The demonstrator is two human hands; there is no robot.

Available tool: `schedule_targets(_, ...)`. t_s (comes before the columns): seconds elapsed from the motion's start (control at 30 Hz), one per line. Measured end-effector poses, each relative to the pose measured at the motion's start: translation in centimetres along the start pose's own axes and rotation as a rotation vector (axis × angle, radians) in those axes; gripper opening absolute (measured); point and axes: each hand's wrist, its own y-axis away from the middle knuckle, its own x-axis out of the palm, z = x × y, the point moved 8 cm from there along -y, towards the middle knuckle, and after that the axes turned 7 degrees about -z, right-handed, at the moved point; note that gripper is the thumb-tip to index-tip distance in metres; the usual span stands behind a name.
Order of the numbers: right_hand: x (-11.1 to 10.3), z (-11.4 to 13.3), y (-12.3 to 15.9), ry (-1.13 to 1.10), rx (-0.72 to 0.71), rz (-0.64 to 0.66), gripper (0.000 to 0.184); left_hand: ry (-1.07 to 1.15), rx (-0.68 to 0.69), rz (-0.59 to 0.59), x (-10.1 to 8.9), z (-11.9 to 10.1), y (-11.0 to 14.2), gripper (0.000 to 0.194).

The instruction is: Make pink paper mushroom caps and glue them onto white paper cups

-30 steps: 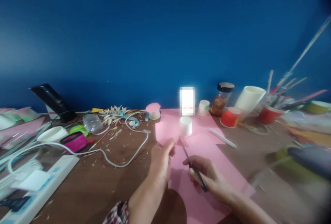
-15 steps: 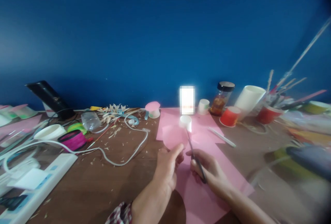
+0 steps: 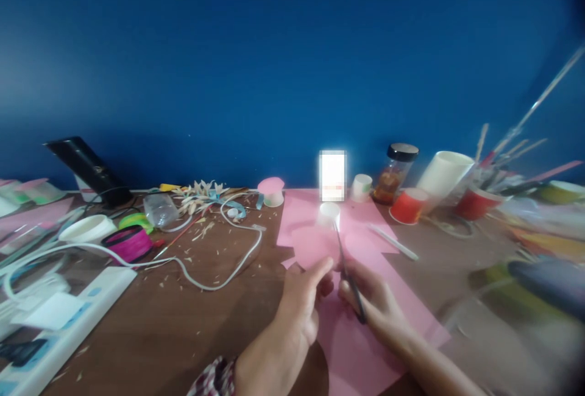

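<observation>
Far left of the white cup, you have a white plastic power strip, then a round magenta tape roll and a looping white cable on the brown wood-look table. Nearer the cup, pale, petal-like curls lie in a spiky heap. Just in front of the cup and to its left, your left hand is partly closed, thumb against fingers, pinching the thin, smooth, round-edged pink paper piece. Your right hand, in front of the cup and to its right, is curled around the dark handles of the scissors, whose narrow blades point toward the cup beside that piece. Right of the cup stand a black-lidded clear jar and a tapered red cup.
</observation>
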Motion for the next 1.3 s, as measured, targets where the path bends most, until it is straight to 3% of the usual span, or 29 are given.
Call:
schedule_targets(0.47, 0.1, 1.6, 0.0, 0.012, -0.04, -0.008, 0.033, -0.005, -0.026, 0.031, 0.2, 0.5, -0.1, 0.021)
schedule_targets(1.3, -0.7, 0.4, 0.1, 0.1, 0.039, -0.029, 0.042, -0.013, -0.015, 0.051, 0.1, -0.1, -0.2, 0.016)
